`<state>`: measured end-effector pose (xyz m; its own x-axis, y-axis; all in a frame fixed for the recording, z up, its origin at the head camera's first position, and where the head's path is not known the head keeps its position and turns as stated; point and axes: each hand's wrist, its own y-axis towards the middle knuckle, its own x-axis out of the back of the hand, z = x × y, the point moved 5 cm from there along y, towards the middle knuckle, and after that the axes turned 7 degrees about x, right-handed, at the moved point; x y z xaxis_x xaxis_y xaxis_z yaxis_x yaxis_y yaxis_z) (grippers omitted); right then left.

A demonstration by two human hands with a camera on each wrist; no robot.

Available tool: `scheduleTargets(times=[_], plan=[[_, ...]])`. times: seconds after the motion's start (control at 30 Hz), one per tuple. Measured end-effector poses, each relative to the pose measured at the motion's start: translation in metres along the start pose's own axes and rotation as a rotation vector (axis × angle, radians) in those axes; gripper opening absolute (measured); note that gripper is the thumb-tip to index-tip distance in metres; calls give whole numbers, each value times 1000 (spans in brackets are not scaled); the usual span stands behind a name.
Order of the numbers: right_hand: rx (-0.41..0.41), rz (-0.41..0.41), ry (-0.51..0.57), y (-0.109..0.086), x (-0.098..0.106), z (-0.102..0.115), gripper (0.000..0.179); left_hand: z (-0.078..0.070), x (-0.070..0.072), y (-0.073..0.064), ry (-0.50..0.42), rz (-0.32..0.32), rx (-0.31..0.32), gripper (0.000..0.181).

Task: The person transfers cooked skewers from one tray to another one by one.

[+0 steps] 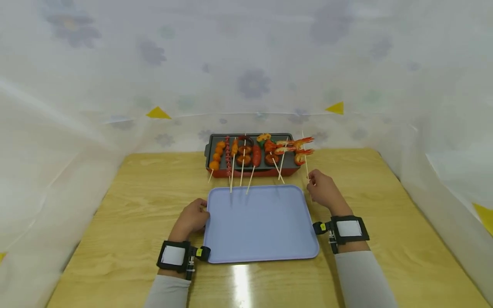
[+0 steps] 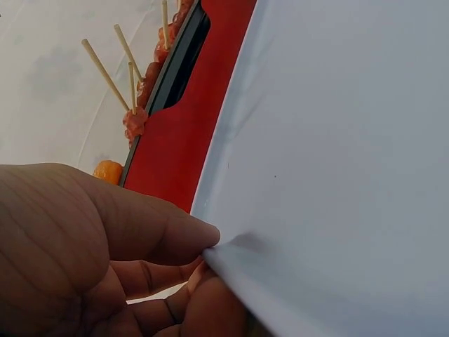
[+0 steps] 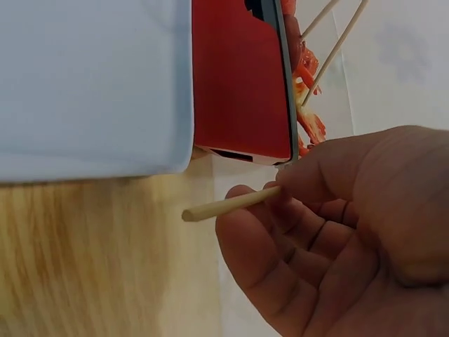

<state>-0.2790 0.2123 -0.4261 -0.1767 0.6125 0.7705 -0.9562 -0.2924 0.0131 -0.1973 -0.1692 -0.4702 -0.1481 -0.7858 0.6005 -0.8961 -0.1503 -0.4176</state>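
Observation:
My right hand (image 1: 323,192) pinches a thin wooden skewer (image 3: 228,205) between thumb and fingers, its blunt end sticking out past the fingertips in the right wrist view. In the head view this stick rises over the right end of a toy grill (image 1: 221,173), where red-tailed shrimp (image 1: 304,141) overlap it. With thumb on top and fingers beneath, my left hand (image 1: 194,216) grips the left rim of a pale lavender tray (image 1: 262,226). The left wrist view shows the thumb (image 2: 200,232) right at the tray's edge.
Across the black-topped red grill lie several food skewers, among them orange balls (image 1: 217,156), a sausage (image 1: 256,156) and mushroom-like rounds (image 1: 244,160). Their sticks point over the tray's far edge. A wooden table (image 1: 146,222) carries everything, with a flowered plastic sheet (image 1: 250,55) behind.

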Motion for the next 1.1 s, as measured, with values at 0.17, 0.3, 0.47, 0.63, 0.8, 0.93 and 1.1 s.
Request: scheduleTargets(times=[0.17, 0.3, 0.47, 0.63, 0.8, 0.93, 1.1], plan=[[31, -64, -13, -5, 1, -2, 29, 2, -1, 4, 30, -13, -13, 40], [71, -126, -53, -8, 8, 4, 28, 2, 0, 6, 45, -7, -5, 41], [87, -176, -97, -13, 15, 11, 27, 1, -1, 6, 42, 8, -22, 41], [87, -183, -65, -22, 13, 16, 26, 1, -3, 4, 35, 19, -24, 40], [125, -198, -40, -26, 11, 21, 24, 1, -3, 3, 32, 26, -17, 40], [154, -204, -32, -27, 9, 25, 24, 0, -3, 3, 40, 32, -14, 40], [194, -212, -30, -31, 8, 32, 23, 0, -3, 4, 79, 18, -14, 40]])
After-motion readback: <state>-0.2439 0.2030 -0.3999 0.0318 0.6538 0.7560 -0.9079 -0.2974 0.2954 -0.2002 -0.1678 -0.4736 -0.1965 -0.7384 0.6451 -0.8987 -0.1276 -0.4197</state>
